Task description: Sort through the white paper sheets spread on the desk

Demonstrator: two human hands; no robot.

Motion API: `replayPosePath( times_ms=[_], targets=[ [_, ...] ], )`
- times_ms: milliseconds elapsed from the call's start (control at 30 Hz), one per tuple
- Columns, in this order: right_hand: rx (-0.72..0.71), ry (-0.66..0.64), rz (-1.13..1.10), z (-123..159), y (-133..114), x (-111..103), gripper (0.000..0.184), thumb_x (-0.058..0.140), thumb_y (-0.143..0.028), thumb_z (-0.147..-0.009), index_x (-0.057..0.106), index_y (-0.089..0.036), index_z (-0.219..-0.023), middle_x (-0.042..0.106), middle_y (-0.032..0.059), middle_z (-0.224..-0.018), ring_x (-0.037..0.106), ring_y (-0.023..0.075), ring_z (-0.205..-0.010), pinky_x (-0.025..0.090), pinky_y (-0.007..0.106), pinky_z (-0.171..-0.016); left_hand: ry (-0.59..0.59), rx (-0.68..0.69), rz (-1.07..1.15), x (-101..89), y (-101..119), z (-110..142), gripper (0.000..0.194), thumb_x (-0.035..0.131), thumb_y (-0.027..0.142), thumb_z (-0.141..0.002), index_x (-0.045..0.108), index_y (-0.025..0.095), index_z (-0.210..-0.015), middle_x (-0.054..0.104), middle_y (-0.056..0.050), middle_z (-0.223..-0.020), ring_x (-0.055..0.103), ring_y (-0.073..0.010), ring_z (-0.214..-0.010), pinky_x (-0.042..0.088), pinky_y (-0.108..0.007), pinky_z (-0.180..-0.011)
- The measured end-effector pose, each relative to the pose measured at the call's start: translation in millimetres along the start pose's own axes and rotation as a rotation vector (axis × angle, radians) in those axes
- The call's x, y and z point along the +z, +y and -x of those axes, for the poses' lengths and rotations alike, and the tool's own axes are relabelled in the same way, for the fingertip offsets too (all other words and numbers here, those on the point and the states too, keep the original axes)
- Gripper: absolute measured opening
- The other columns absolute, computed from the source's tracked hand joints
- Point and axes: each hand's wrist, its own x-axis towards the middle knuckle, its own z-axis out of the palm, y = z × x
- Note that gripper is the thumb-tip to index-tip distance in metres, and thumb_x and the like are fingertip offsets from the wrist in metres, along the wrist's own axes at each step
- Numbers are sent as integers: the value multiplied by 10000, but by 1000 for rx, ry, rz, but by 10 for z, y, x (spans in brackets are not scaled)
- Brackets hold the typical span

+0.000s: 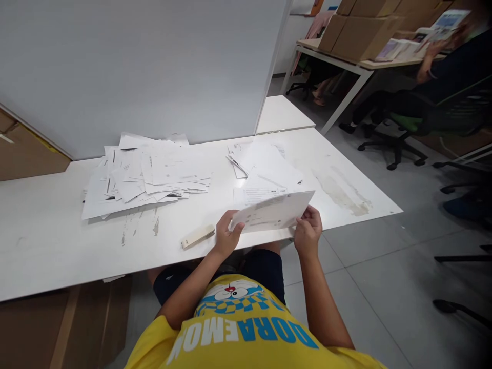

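Left hand (226, 237) and right hand (307, 231) pinch opposite ends of the envelope (273, 211) between them.

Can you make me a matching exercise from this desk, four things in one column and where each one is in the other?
Things:
1. white printed sheet
2. small cream stapler-like block
3. big messy pile of white papers
4. brown cardboard boxes

Places:
A. far desk at upper right
B. held between left hand and right hand
C. desk's left part, by the grey partition
D. flat on the desk beside the left hand

Pairs: 1-B, 2-D, 3-C, 4-A
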Motion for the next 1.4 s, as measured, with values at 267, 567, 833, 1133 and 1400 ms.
replayPosePath(
  times_ms=[267, 567, 833, 1133, 1400],
  targets=[
    [136, -151, 189, 4, -15, -74, 219, 656, -301, -699, 611, -212, -894, 612, -13, -797, 557, 160, -750, 433, 263, -678, 9, 225, -1, 12, -58, 29, 302, 563, 481, -920, 640, 212, -1035, 708, -67, -924, 673, -184, -862, 548, -345, -746],
    [292, -374, 359, -73, -249, -277, 552, 714, -385, -747, 603, -257, -1272, 716, 49, -998, 651, 238, -931, 533, 336, -756, 12, 27, -201, -161, 335, -69, 449, 505, 305, -968, 429, 236, -1406, 661, -102, -1193, 656, -166, -1025, 546, -305, -849],
    [563, -448, 345, 108, -185, -143, 744, 801, -373, -645, 591, -267, -1351, 735, 71, -1117, 680, 282, -1042, 580, 409, -845, -379, -16, -897, -972, 600, -64, 376, 476, 322, -965, 542, 217, -1320, 658, -88, -1241, 593, -242, -1158, 497, -412, -962],
    [540, -524, 414, 66, -179, -33, 737, 751, -340, -686, 558, -268, -1394, 741, 61, -1096, 672, 281, -1064, 542, 452, -925, -466, 51, -1154, -813, 299, 177, 367, 462, 248, -958, 558, 189, -1308, 678, -98, -1241, 626, -246, -1112, 492, -400, -891],
    [523, -585, 299, 161, -163, 149, 653, 772, -313, -677, 624, -281, -1312, 754, 59, -1076, 703, 271, -995, 574, 434, -865, -456, 201, -1040, -880, 195, 140, 430, 438, 273, -982, 514, 213, -1401, 575, -77, -1417, 497, -246, -1359, 455, -405, -1062]
  ],
)
